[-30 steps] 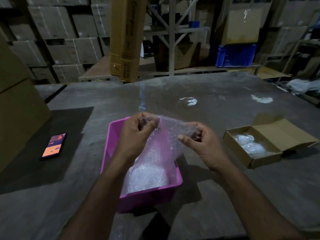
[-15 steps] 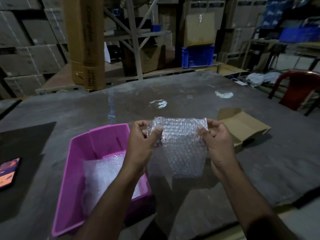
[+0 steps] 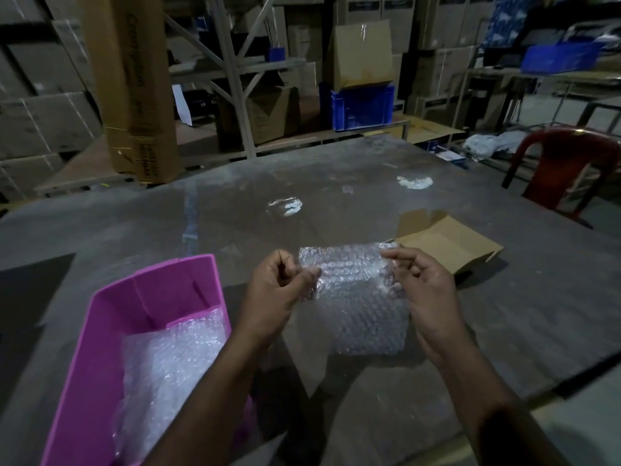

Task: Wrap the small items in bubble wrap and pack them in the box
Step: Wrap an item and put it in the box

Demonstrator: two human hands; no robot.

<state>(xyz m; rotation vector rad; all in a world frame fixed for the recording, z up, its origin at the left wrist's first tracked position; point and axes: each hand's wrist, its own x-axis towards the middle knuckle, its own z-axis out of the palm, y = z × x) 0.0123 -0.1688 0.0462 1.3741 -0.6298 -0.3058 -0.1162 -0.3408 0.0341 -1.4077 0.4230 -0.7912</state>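
Pink bin (image 3: 111,331): we see it at the left on the grey table (image 3: 336,203), with loose bubble wrap (image 3: 168,371) lying inside it.
Left hand (image 3: 275,290): we see its fingers curled, thumb and fingertips pinching the upper left edge of the bubble wrap sheet (image 3: 363,304).
Bubble wrap sheet: it hangs between our two hands above the table, its top edge stretched from one pinch to the other, the rest drooping below the fingers.
Right hand (image 3: 423,290): its thumb and fingers pinch the upper right edge of the sheet; the remaining fingers are loosely bent.
Cardboard box (image 3: 447,243): it lies on the table just behind the right hand, flaps open; we cannot tell its contents.
Red chair (image 3: 568,169): it stands past the table's far right corner.
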